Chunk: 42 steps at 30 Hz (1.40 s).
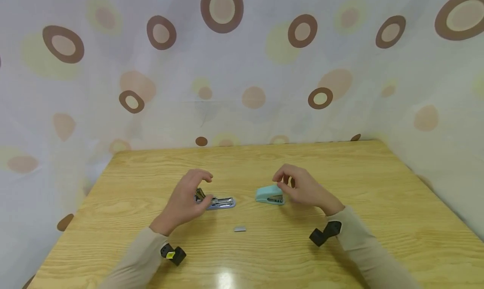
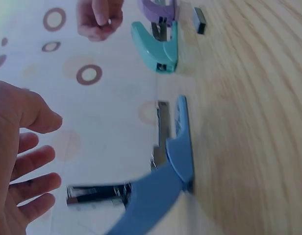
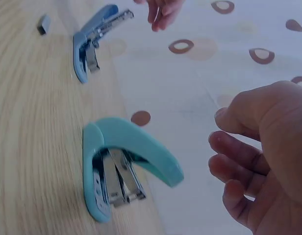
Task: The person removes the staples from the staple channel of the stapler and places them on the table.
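Observation:
A blue stapler (image 2: 180,156) lies opened out on the table, its top arm swung back and its metal magazine bare. My left hand (image 1: 185,198) hovers over its hinge end, fingers loosely bent and apart from it in the left wrist view (image 2: 158,205). A teal stapler (image 3: 136,142) stands on its base to the right. Just above its rear end is my right hand (image 1: 302,187), fingers loosely curled with nothing between them. Beyond the teal stapler in the left wrist view is part of a purple stapler (image 2: 158,10).
A small grey strip of staples (image 1: 240,229) lies on the wooden table (image 1: 242,259), nearer me than the staplers. A patterned cloth (image 1: 242,70) hangs behind the table and along its sides. Each wrist carries a black camera mount.

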Each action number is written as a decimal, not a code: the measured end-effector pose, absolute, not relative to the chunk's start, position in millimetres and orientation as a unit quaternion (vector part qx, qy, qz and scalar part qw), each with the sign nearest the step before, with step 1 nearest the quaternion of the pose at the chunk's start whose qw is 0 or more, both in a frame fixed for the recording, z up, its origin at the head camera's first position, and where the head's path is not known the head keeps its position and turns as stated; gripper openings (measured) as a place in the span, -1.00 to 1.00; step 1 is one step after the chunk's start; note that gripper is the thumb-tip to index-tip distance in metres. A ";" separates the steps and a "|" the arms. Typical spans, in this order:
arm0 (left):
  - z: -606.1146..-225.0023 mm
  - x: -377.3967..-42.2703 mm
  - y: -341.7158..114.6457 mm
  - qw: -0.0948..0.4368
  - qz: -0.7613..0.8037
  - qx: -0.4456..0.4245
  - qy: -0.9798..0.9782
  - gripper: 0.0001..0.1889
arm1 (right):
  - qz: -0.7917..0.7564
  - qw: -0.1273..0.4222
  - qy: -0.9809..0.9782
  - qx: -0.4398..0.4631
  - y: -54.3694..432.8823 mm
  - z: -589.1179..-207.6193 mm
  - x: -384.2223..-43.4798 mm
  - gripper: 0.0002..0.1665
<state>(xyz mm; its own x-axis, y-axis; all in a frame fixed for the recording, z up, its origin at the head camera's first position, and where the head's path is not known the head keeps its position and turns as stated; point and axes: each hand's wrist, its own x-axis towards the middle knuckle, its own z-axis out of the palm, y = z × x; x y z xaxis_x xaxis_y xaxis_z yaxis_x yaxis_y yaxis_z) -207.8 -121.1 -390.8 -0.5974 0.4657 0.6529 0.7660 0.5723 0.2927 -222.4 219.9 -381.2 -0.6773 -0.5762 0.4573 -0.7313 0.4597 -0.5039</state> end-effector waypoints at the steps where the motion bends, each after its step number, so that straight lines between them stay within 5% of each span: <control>1: -388.8 -207.9 -117.2 0.255 -0.288 -0.368 -0.847 -0.67 | 0.347 0.112 -0.849 0.383 222.5 -380.9 -223.8 -0.84; 13: -382.3 -215.8 -76.8 0.194 -0.287 -0.392 -0.852 -0.76 | 0.336 0.046 -0.873 0.350 231.4 -377.4 -226.6 -0.86; 26: -402.1 -227.7 -27.0 0.105 -0.257 -0.422 -0.863 -0.71 | 0.328 -0.023 -0.885 0.329 234.8 -386.4 -230.4 -0.65; 42: -402.3 -229.6 12.4 0.058 -0.227 -0.430 -0.872 -0.64 | 0.234 -0.022 -0.932 0.278 230.6 -394.5 -230.4 -0.68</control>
<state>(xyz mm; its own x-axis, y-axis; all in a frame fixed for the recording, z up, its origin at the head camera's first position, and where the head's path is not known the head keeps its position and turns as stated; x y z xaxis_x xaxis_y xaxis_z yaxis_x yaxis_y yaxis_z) -229.6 12.4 -402.3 -0.6227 0.7241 0.2965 0.7768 0.5269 0.3449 -230.4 230.6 -394.5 -0.8448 -0.5275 0.0894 -0.5072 0.7364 -0.4477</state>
